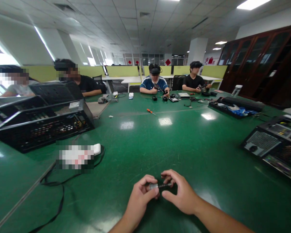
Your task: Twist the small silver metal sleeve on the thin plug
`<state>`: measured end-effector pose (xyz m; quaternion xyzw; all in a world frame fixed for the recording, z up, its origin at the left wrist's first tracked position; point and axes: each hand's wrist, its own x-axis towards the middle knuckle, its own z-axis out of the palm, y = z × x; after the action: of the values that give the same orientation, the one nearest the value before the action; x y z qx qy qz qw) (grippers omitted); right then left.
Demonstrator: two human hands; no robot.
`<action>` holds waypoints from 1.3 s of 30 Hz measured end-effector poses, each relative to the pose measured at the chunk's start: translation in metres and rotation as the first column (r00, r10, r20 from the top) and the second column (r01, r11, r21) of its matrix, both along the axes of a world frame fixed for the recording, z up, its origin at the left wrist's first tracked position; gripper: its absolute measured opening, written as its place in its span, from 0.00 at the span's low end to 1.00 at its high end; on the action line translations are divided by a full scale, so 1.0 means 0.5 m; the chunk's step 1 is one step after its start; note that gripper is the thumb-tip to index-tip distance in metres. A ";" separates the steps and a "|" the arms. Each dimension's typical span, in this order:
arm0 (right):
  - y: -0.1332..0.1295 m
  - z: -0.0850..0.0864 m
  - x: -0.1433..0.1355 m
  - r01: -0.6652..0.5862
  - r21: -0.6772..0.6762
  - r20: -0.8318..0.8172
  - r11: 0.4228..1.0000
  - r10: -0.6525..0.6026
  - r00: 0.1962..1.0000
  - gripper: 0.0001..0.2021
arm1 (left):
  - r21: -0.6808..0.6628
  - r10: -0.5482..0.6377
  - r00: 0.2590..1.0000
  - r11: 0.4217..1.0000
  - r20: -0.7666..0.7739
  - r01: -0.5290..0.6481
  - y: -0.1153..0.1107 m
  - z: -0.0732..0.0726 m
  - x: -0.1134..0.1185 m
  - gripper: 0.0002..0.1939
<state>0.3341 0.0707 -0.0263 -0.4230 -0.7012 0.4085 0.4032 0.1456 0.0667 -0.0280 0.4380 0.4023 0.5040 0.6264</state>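
Observation:
Low at the middle of the head view, my left hand (143, 195) is closed around a small silver cylinder (154, 186), pinching it between thumb and fingers. Out of the cylinder's right end runs a thin dark rod (163, 185) with a ridged, spiral-like surface. My right hand (180, 191) is curved around the rod's far end, its thumb apart from its fingers. Whether those fingers touch the rod's tip I cannot tell. Both hands are just above the green table (126, 152).
An open black computer case (55, 126) lies at left, another case (276, 145) at right. A blurred white item (75, 157) with a black strap is at left. An orange screwdriver (150, 111) lies farther off. Several people sit across, near a black tray (232, 108) and small parts.

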 end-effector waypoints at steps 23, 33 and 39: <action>0.006 0.007 -0.004 -0.027 0.044 0.067 0.999 0.024 0.997 0.04 | 0.030 -0.115 0.993 0.993 -0.028 0.116 0.006 -0.008 -0.006 0.11; 0.006 0.010 -0.004 -0.034 0.036 0.079 0.999 0.031 0.996 0.04 | 0.047 -0.121 0.992 0.991 -0.032 0.123 0.003 -0.005 -0.006 0.10; 0.005 0.011 -0.001 -0.031 0.036 0.085 0.999 0.028 0.996 0.04 | 0.042 -0.110 0.993 0.993 -0.033 0.112 0.003 -0.007 -0.006 0.10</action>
<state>0.3334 0.0732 -0.0207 -0.4217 -0.7313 0.3831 0.3750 0.1424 0.0682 -0.0313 0.4811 0.3756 0.4703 0.6374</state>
